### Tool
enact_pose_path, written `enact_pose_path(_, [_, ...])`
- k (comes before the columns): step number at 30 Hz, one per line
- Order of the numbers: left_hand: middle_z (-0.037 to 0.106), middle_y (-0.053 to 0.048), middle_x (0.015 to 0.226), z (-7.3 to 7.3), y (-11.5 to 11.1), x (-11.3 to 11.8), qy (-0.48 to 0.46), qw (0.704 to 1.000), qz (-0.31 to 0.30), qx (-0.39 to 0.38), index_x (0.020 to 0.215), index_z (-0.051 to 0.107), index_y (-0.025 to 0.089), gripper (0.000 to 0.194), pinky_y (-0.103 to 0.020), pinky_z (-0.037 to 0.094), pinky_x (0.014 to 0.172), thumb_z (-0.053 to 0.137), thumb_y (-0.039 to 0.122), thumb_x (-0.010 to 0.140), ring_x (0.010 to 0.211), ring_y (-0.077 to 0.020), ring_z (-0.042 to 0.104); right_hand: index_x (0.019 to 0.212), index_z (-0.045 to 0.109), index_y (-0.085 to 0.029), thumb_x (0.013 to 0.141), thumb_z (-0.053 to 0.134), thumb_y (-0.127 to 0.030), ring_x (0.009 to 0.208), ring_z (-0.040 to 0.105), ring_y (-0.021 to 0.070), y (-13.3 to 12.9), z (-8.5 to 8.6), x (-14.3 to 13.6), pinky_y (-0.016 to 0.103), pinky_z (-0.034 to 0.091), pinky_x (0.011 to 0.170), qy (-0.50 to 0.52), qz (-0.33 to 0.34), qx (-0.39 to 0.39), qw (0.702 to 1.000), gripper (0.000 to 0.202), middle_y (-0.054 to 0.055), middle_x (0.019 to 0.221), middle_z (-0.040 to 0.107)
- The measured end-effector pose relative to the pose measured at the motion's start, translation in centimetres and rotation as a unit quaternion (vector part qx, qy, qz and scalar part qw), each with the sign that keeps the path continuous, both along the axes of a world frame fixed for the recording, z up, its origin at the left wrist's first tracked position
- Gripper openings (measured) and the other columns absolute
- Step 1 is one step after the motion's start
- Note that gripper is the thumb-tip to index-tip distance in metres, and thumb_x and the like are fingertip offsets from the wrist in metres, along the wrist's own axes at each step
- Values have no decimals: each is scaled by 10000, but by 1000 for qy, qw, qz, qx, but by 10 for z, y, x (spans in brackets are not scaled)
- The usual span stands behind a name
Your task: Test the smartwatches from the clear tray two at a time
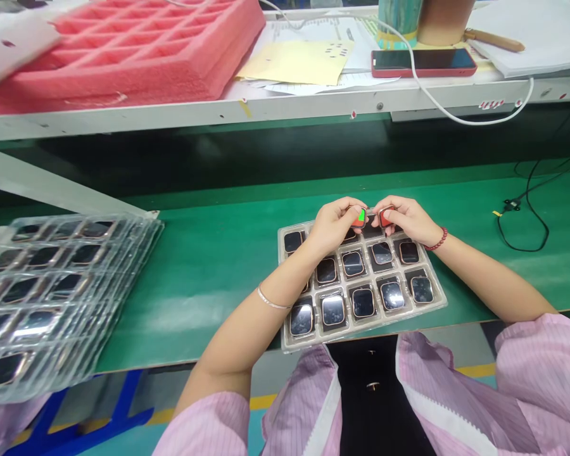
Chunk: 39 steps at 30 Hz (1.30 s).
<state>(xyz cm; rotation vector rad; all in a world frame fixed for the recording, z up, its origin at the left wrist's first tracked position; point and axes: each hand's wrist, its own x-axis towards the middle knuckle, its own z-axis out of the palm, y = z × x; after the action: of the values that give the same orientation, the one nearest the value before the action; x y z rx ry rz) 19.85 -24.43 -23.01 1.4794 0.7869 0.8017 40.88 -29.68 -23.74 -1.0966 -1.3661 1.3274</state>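
My left hand (336,221) is closed around a square watch face (360,218) whose lit screen shows green and red. Close beside it, my right hand (406,218) grips a second watch face (385,216) with a red lit screen; its thumb lies over part of the glass. Both hands are just above the far edge of a clear plastic tray (365,332). Dark-screened watch faces, such as this one (363,301) in the front row, sit in the tray's compartments. My left hand and forearm hide some of the compartments.
Stacked clear trays (123,278) of watch faces stand at the left of the green table (204,253). A black cable (527,196) lies at the right. The shelf above holds a red foam tray (209,63), papers (299,60), a phone (422,62) and a hanging white cable (456,118).
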Motion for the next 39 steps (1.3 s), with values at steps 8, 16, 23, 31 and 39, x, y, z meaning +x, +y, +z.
enact_pose_path(8, [750, -49, 937, -2, 2, 2, 37, 999, 14, 9, 1148, 715, 172, 242, -190, 480, 509, 573, 209, 956, 700, -146, 731, 991, 690, -169, 854, 766, -320, 541, 613, 85, 0, 0, 0, 202, 556, 517, -15, -1, 10, 1000, 217, 23, 806, 765])
enact_pose_path(16, [771, -64, 1011, -5, 3, 0, 22, 1000, -4, 11, 1176, 708, 179, 293, -194, 487, 524, 620, 202, 897, 737, -155, 739, 1019, 680, -181, 851, 762, -296, 600, 635, 108, 0, -1, -1, 224, 583, 551, -29, 7, 30, 999, 219, 27, 846, 762])
enact_pose_path(23, [755, -44, 968, -3, 2, 1, 12, 1000, -14, 11, 1103, 692, 167, 270, -220, 547, 607, 661, 163, 836, 728, -137, 718, 1049, 669, -184, 839, 756, -259, 610, 627, 105, 0, -3, -1, 223, 570, 551, -31, 19, 32, 999, 238, 31, 869, 758])
enact_pose_path(31, [722, -25, 919, 0, 1, 1, 16, 1000, 1, 26, 997, 693, 170, 158, -268, 591, 683, 675, 199, 842, 743, -142, 688, 1017, 664, -180, 820, 730, -235, 574, 614, 95, 1, -2, -1, 217, 549, 537, -27, 17, 30, 999, 215, 19, 837, 762])
enact_pose_path(39, [687, -6, 804, 2, 0, 2, -3, 1000, 0, 19, 913, 698, 169, 141, -233, 554, 603, 701, 300, 862, 636, -115, 637, 940, 659, -175, 834, 718, -272, 515, 564, 91, -1, 3, -1, 212, 495, 494, -50, 1, 27, 998, 156, 18, 753, 746])
